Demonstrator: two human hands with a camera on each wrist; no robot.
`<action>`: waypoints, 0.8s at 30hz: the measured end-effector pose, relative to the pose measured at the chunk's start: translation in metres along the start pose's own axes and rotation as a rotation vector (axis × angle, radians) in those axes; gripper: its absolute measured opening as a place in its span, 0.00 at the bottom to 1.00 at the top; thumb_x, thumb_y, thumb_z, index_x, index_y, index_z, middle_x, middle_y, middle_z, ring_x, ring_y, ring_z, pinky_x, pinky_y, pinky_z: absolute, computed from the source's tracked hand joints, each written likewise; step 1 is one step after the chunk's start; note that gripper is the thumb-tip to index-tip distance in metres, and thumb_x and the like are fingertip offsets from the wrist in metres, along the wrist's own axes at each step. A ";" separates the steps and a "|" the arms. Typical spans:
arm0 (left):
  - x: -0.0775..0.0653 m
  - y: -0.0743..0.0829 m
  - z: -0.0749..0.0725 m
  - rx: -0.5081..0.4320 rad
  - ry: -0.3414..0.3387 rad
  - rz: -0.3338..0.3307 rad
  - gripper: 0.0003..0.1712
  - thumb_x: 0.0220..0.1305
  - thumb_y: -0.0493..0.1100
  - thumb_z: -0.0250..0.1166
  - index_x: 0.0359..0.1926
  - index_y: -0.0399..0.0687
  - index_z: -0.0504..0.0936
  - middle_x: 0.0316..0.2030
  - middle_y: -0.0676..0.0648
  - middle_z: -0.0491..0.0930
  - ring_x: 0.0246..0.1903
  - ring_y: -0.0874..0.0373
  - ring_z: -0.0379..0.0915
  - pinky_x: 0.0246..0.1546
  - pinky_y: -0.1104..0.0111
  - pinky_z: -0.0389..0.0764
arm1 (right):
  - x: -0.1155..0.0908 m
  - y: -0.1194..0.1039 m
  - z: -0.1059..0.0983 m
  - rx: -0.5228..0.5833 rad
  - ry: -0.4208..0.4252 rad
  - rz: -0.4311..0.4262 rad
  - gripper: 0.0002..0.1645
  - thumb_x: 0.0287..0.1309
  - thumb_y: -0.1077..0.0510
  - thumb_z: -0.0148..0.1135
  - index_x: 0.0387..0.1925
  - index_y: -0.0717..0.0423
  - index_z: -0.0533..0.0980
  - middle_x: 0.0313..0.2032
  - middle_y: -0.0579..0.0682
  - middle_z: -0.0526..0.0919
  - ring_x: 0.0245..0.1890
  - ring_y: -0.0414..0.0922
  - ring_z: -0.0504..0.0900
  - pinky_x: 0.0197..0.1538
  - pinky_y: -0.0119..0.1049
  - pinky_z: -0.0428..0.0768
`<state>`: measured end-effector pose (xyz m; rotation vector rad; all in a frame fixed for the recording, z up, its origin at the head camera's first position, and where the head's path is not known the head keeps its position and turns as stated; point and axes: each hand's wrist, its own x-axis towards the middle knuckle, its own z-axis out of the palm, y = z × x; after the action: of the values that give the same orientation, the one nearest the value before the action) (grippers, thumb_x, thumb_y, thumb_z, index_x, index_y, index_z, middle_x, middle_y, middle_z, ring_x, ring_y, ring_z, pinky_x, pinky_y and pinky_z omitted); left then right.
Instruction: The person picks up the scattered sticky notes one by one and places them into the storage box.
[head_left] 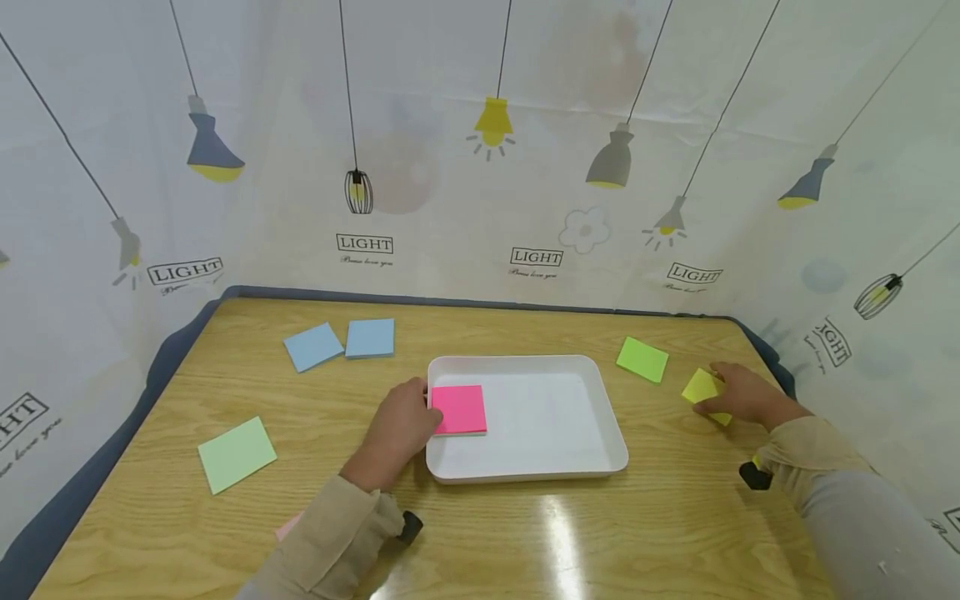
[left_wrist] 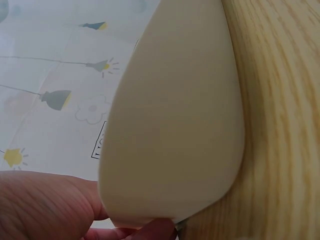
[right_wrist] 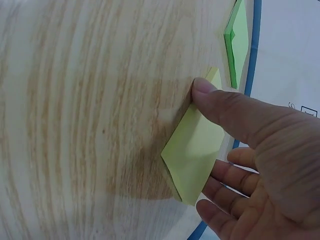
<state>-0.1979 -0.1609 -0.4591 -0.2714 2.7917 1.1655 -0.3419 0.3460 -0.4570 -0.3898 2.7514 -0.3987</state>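
Observation:
My left hand (head_left: 397,429) grips the left wall of a white tray (head_left: 555,417), its thumb over the rim beside a bright pink sticky note pad (head_left: 461,408) lying inside. The left wrist view shows the tray's outer side (left_wrist: 175,115) with the fingers at its lower edge. Over on the right, my right hand (head_left: 742,396) holds a yellow sticky note pad (right_wrist: 195,150) by its edges, thumb on one side and fingers on the other. The pad appears to lie on the table. A bright green sticky note pad (head_left: 642,359) lies just left of that hand.
Two blue sticky note pads (head_left: 370,338) lie at the back left of the wooden table (head_left: 487,542). Nearer on the left is a pale green pad (head_left: 237,455). A light pink piece (head_left: 288,527) shows partly behind the left sleeve. A lamp-patterned cloth (head_left: 450,167) surrounds the table's back and sides.

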 end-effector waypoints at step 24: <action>-0.002 0.003 -0.002 0.003 -0.008 -0.008 0.18 0.57 0.39 0.58 0.49 0.37 0.74 0.40 0.43 0.80 0.32 0.57 0.72 0.32 0.65 0.78 | -0.006 -0.001 0.005 0.033 -0.034 0.162 0.52 0.43 0.31 0.64 0.45 0.76 0.62 0.34 0.63 0.72 0.31 0.50 0.70 0.32 0.39 0.71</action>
<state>-0.1961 -0.1598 -0.4554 -0.2769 2.7824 1.1582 -0.3342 0.3452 -0.4598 -0.1622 2.7145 -0.3913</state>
